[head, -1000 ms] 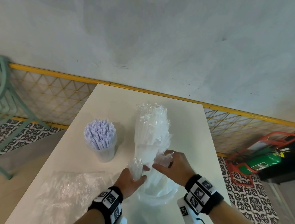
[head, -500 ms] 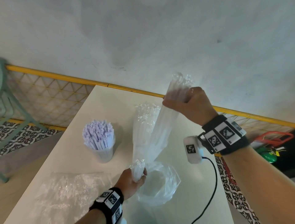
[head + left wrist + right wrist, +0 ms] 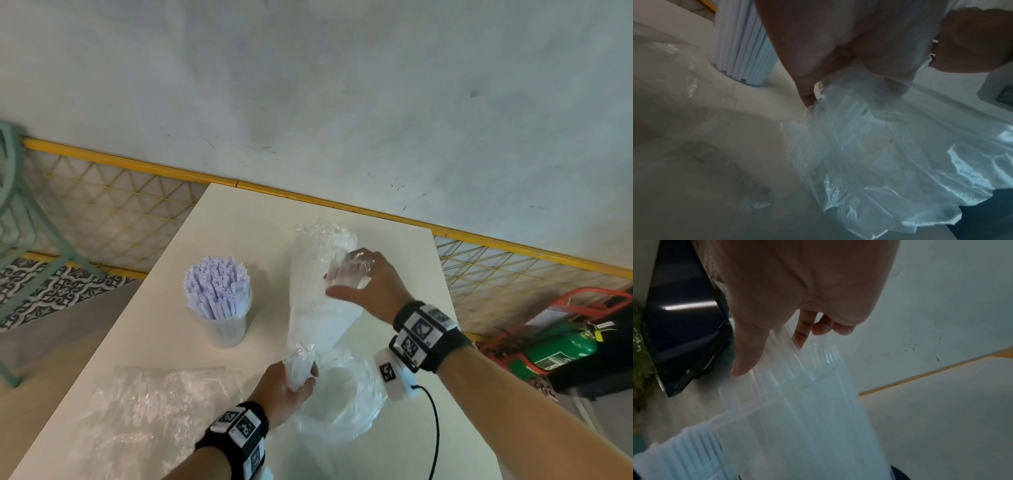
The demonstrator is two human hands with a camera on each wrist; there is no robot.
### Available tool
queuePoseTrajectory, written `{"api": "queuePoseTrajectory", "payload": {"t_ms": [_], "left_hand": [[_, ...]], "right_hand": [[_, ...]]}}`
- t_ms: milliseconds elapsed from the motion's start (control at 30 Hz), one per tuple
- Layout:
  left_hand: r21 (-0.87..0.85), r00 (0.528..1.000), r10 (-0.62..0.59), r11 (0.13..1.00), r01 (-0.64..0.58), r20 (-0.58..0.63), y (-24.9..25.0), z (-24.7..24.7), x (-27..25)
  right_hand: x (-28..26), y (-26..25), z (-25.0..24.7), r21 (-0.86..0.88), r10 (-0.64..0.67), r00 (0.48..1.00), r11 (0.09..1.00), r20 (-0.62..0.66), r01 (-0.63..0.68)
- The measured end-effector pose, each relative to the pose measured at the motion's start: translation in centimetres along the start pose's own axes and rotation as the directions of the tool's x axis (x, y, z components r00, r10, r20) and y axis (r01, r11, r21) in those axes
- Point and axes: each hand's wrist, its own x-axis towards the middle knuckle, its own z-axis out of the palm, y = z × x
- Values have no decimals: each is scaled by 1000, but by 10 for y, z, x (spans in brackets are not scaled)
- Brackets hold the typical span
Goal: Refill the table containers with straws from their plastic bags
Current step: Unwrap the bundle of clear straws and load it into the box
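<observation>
Head view: on the white table (image 3: 164, 335), right of the straw-filled cup (image 3: 219, 301), the right hand (image 3: 368, 284) grasps clear straws (image 3: 322, 291); the left hand (image 3: 286, 387), nearer, clenches the plastic bag (image 3: 346, 407). Left wrist: fingers (image 3: 807, 91) pinch bag film. Right wrist: fingers (image 3: 803, 331) curl around straws.

Bare room is left along the white table (image 3: 239, 219) far edge. Nearer passage is blocked by the clear cup of lilac straws (image 3: 219, 298) and a crumpled clear plastic bag (image 3: 147, 411).
</observation>
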Motion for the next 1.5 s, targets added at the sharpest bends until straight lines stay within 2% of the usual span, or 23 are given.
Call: {"api": "queuePoseTrajectory", "payload": {"t_ms": [100,233,333,400,467,533,600,700,833,1000,1100,1233,1400,1500], "left_hand": [[2,1000,7,1000,-7,-4,0,1,0],[12,1000,6,1000,-6,-5,-1,0,0],[12,1000,6,1000,-5,-7,-1,1,0],[9,1000,8,1000,-8,-10,-2,2,1],[13,1000,13,1000,-13,-15,-3,3,2],[14,1000,16,1000,-16,-15,-4,3,3],[10,1000,12,1000,-12,-12,-4,2,3],[17,1000,11,1000,-11,-11,-4,2,3],[28,999,25,999,-25,-20,-4,3,3],[46,998,53,998,-52,-20,-5,2,4],[58,998,58,997,-58,-13,-6,2,5],[61,998,67,996,-66,-14,-5,3,5],[63,997,72,995,-72,-2,-5,2,5],[66,998,68,995,-68,0,-5,2,5]], "right_hand": [[-8,-1,-2,-3,-99,995,995,-5,99],[-7,-7,-24,-15,-212,975,977,61,214],[-5,-23,-41,9,-234,972,972,12,234],[-6,-40,-41,-21,-295,955,955,-23,295],[-4,-52,-29,-208,-404,915,894,11,397],[-2,-51,-9,-433,-486,866,760,116,484],[0,-39,6,-528,-482,864,700,150,482],[1,-18,15,-547,-498,866,715,38,436],[-3,3,30,-545,-473,859,675,198,497],[-1,7,32,-590,-422,863,634,278,500],[-1,5,30,-542,-445,853,661,273,519],[2,9,37,-432,-506,855,751,108,499],[11,-3,39,-370,-479,873,831,-94,416],[18,-11,37,-374,-398,909,867,-119,331]]}}
